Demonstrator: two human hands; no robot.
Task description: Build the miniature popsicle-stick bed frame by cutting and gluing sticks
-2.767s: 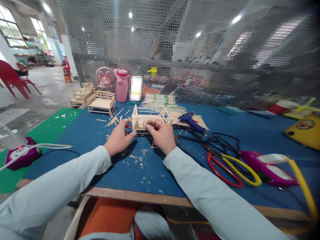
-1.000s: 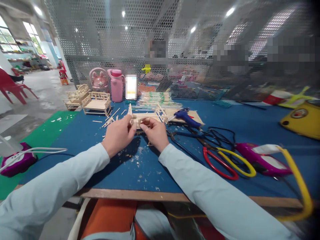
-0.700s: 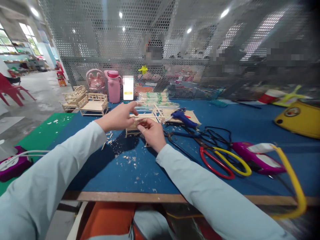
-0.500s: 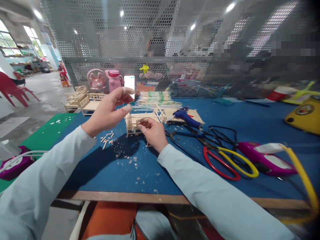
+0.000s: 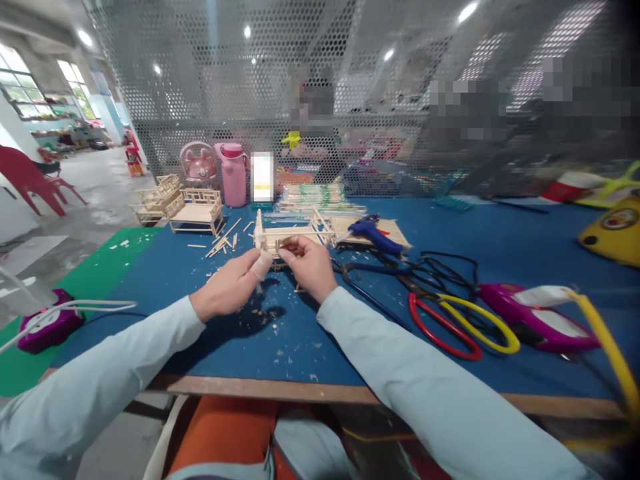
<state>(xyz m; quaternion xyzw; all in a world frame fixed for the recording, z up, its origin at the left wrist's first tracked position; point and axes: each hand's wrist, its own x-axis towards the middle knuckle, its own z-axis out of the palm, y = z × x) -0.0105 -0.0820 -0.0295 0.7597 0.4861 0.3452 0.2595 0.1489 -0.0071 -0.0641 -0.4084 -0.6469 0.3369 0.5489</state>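
Observation:
A small frame of pale wooden sticks [image 5: 293, 233] stands on the blue table, tilted slightly in view. At its left front corner my left hand [image 5: 233, 281] has thumb and fingers pressed together on the frame. My right hand [image 5: 310, 267] pinches a part of the same frame, just right of the left fingertips. Its exact grip is partly hidden by the fingers. A blue glue gun [image 5: 373, 233] lies on a flat stick panel [image 5: 397, 233] to the right. Finished-looking little stick benches [image 5: 196, 212] stand at the back left.
Red and yellow handled scissors [image 5: 445, 327], pliers [image 5: 360, 290] and black cable lie to the right, near a purple power strip [image 5: 540, 317]. Loose sticks [image 5: 225, 240], a pink bottle [image 5: 233, 177], a phone [image 5: 263, 177] and a mesh screen [image 5: 225, 87] are farther back.
My left hand has come down from above the frame to its left front corner, and its fingers have closed. My right hand has barely moved.

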